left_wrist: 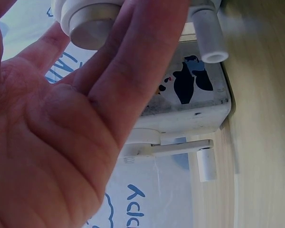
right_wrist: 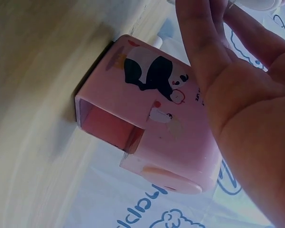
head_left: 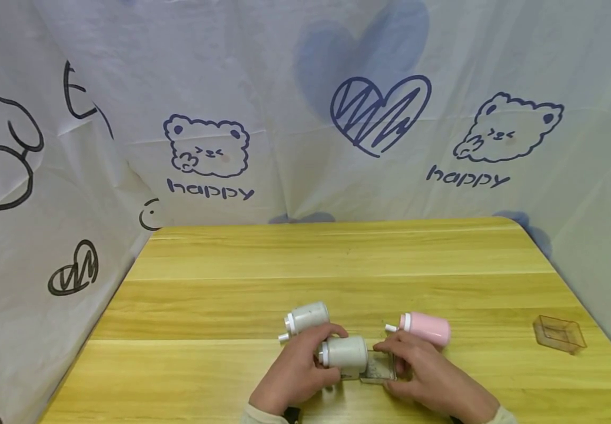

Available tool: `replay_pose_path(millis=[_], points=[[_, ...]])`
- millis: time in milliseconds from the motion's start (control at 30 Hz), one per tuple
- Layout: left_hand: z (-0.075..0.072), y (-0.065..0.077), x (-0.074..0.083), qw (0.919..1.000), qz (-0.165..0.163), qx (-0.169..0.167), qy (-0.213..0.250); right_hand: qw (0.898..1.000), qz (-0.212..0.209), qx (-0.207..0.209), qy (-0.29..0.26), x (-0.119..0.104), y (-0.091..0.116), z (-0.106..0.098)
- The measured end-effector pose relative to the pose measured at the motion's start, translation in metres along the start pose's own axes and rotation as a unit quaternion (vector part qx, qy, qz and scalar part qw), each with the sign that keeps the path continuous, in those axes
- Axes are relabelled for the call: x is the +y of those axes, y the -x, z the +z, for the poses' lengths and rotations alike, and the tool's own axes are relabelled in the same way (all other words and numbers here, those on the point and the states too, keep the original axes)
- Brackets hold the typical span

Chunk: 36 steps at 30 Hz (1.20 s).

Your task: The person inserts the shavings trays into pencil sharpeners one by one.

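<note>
My left hand (head_left: 302,362) grips a white hand-crank pencil sharpener (head_left: 348,351), thumb on the near side and fingers over the far side. At its right end my right hand (head_left: 427,368) pinches a clear shavings drawer (head_left: 378,368), dark-specked inside, close against the sharpener. In the left wrist view the held sharpener's crank handle (left_wrist: 210,38) points toward the table. Just behind my left hand lies a second white sharpener (head_left: 308,317), its dark sticker (left_wrist: 185,83) showing. Beyond my right hand is a pink sharpener (head_left: 427,328) with a panda sticker (right_wrist: 154,73) and an open drawer slot (right_wrist: 109,126).
An amber see-through drawer (head_left: 558,334) sits apart near the right edge of the wooden table (head_left: 337,259). White cloth (head_left: 284,76) with blue drawings hangs behind the table and along both sides.
</note>
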<state>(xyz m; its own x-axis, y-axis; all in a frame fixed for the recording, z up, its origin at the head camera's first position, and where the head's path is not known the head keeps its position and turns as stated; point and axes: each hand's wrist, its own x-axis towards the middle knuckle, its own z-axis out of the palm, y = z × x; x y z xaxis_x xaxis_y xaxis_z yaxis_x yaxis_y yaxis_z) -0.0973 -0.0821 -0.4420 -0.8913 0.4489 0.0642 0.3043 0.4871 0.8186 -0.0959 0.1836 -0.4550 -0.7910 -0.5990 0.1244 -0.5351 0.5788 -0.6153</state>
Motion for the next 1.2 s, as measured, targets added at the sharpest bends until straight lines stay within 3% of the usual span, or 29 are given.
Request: replay_pose_path(millis=[267, 567, 1200], points=[[0.0005, -0.0001, 0.0003, 1.0000, -0.003, 0.001, -0.001, 1.000, -0.024, -0.012, -0.009, 0.0037, 0.0007, 0.0010], [0.0004, -0.0002, 0.0008, 1.0000, -0.008, -0.002, 0.004, 1.000, -0.009, -0.020, -0.009, 0.0042, 0.0004, -0.0011], [0.0015, -0.0004, -0.0008, 1.0000, 0.000, 0.004, -0.009, 0.999, -0.018, 0.002, 0.026, 0.0048, -0.0001, 0.0007]])
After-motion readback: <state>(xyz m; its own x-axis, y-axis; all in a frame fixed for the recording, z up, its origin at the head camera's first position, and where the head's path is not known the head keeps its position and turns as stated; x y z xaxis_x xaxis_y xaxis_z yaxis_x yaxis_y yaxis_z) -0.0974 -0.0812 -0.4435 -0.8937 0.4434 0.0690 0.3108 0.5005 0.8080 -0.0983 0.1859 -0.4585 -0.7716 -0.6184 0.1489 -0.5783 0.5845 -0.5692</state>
